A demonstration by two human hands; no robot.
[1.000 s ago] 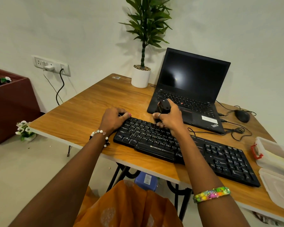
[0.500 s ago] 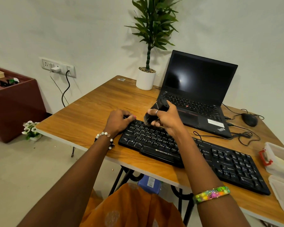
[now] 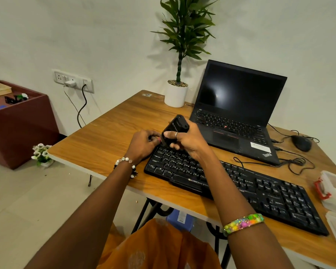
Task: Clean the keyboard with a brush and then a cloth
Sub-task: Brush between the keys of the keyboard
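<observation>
the black brush (image 3: 174,131) was gripped in the right hand (image 3: 190,141), the fingers (image 3: 168,135) wrapped round its body, with its butt end tilted up and away toward the laptop (image 3: 239,113) and its working end pointed down at the far left corner of the zebronics keyboard (image 3: 237,183). the bristles themselves were hidden behind the hand and the brush body, so contact with the keys could not be confirmed; the brush was at least just above that corner.

the keyboard lay on the wooden table (image 3: 109,140) with its long axis running from far left to near right, so almost the whole run of keys stretched away to the right and nearer side of the brush. judged from this, the brushing step was only at its starting corner, and the coming stroke would have to travel along that axis toward the number pad end.

the left hand (image 3: 144,144) was set at the same far left corner, its fingers curled against the keyboard's edge just beside the brush, apparently steadying it; whether the edge was truly pinched could not be told. the right hand was the one over the keys. no cloth was identified in view.
</observation>
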